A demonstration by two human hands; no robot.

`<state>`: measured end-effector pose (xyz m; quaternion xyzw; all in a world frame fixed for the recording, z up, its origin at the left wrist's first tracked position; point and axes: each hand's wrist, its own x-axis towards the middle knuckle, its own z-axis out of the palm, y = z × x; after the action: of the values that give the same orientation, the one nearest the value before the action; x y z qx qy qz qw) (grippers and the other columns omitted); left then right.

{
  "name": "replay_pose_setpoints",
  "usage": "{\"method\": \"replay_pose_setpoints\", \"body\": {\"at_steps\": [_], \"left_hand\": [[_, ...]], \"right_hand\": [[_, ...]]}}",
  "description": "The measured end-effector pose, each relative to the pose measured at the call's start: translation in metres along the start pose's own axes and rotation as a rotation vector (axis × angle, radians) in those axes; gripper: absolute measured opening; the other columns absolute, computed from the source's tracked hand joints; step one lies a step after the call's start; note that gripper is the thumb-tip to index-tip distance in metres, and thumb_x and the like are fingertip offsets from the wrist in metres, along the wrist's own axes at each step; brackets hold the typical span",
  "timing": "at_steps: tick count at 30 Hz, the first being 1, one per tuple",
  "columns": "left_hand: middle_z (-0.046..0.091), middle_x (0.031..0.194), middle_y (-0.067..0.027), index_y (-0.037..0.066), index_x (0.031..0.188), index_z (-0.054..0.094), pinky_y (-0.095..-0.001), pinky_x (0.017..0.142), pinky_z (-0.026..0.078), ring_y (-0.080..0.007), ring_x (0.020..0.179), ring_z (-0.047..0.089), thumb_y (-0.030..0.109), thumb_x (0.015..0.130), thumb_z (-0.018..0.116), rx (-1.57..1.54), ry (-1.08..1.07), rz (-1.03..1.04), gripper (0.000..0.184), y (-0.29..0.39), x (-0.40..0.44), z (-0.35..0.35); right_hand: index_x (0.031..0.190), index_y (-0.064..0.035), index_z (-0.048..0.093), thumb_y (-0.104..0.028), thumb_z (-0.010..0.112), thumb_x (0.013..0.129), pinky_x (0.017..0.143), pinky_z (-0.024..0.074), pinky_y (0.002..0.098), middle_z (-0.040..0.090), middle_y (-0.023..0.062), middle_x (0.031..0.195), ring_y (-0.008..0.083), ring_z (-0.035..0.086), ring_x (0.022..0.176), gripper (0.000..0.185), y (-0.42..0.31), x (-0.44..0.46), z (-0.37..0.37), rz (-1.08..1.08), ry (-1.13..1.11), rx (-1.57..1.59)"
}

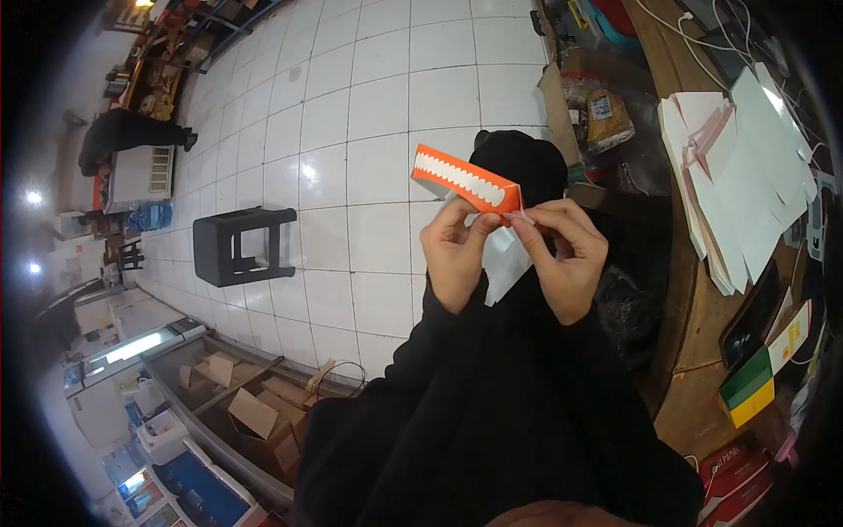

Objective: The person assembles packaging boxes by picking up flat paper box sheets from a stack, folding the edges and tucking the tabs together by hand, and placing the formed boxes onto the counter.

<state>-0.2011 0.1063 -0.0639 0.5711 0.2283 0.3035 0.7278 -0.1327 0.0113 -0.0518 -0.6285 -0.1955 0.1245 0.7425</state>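
An orange printed paper strip, with a row of white tooth-like shapes along it, is held up in front of my dark clothing. My left hand pinches its lower edge between thumb and fingers. At the strip's right end, the thumb and forefinger of my right hand close on a corner, where a thin pale edge shows. Both thumbs nearly meet there. Below the strip, between my hands, a white sheet of paper lies over my lap; how it relates to the strip is hidden.
On the wooden table at right lie a stack of white sheets, cables and a green-yellow box. A packaged bag sits on a shelf. A black stool stands on the tiled floor; cardboard boxes are lower left. Another person is far left.
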Motion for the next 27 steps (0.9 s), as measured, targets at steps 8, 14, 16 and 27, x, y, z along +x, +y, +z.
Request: {"method": "replay_pose_setpoints", "body": {"at_steps": [8, 14, 16, 27], "left_hand": [[0.056, 0.083, -0.0079, -0.006, 0.077, 0.057, -0.0245, 0.069, 0.048, -0.0139, 0.077, 0.058, -0.013, 0.07, 0.062, 0.084, 0.081, 0.198, 0.012, -0.007, -0.006, -0.003], [0.054, 0.086, -0.0078, -0.005, 0.077, 0.055, -0.0231, 0.071, 0.047, -0.0145, 0.081, 0.057, -0.011, 0.072, 0.062, 0.046, 0.195, 0.248, 0.01, -0.001, -0.012, 0.007], [0.053, 0.09, -0.0089, -0.005, 0.081, 0.054, -0.0237, 0.073, 0.047, -0.0154, 0.084, 0.057, -0.009, 0.074, 0.061, 0.103, 0.205, 0.231, 0.012, 0.004, -0.017, 0.01], [0.058, 0.084, -0.0078, 0.003, 0.081, 0.048, -0.0284, 0.07, 0.051, -0.0139, 0.077, 0.058, 0.006, 0.084, 0.055, -0.341, 0.455, 0.255, 0.008, 0.038, -0.003, -0.028]], "right_hand": [[0.079, 0.0016, 0.063, 0.003, 0.067, 0.068, 0.048, 0.0418, 0.0249, 0.054, 0.0092, 0.068, 0.0172, 0.055, 0.055, 0.012, -0.011, 0.009, -0.002, -0.217, -0.186, -0.417], [0.081, 0.0015, 0.061, 0.007, 0.063, 0.067, 0.05, 0.0439, 0.0275, 0.051, 0.0096, 0.07, 0.02, 0.055, 0.057, 0.015, -0.005, -0.001, 0.02, -0.259, -0.071, -0.391], [0.086, -0.0001, 0.062, 0.008, 0.061, 0.065, 0.053, 0.0436, 0.0271, 0.053, 0.0084, 0.077, 0.02, 0.055, 0.066, 0.023, 0.003, -0.004, 0.024, -0.292, -0.05, -0.364], [0.118, -0.0066, 0.05, 0.002, 0.063, 0.063, 0.087, 0.0412, 0.0362, 0.028, 0.0218, 0.13, 0.0355, 0.046, 0.108, 0.057, 0.046, -0.006, 0.031, -0.305, -0.084, -0.374]]}}
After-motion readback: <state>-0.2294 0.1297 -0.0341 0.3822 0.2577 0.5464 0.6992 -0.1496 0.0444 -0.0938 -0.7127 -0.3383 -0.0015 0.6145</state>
